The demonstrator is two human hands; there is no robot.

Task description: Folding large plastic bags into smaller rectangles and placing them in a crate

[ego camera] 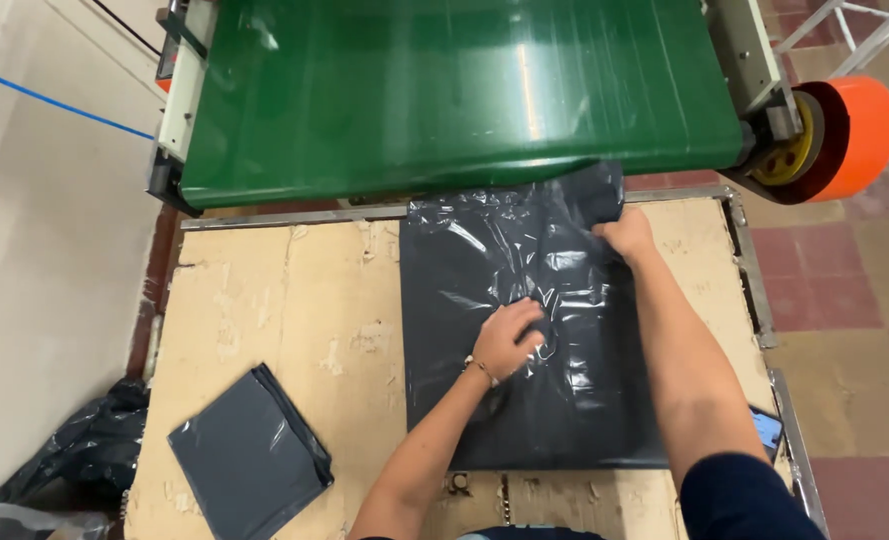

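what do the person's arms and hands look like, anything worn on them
Both hands are bare, no gloves. The left hand has a thin beaded bracelet at the wrist. The right hand has a bare forearm, with a dark navy sleeve on the upper arm.

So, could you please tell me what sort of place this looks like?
Probably a packing or bag-making workshop. A green conveyor belt feeds onto a cardboard-covered table, an orange tape roll sits beside it, and both hands, left hand and right hand, rest on a dark grey plastic bag near a folded stack.
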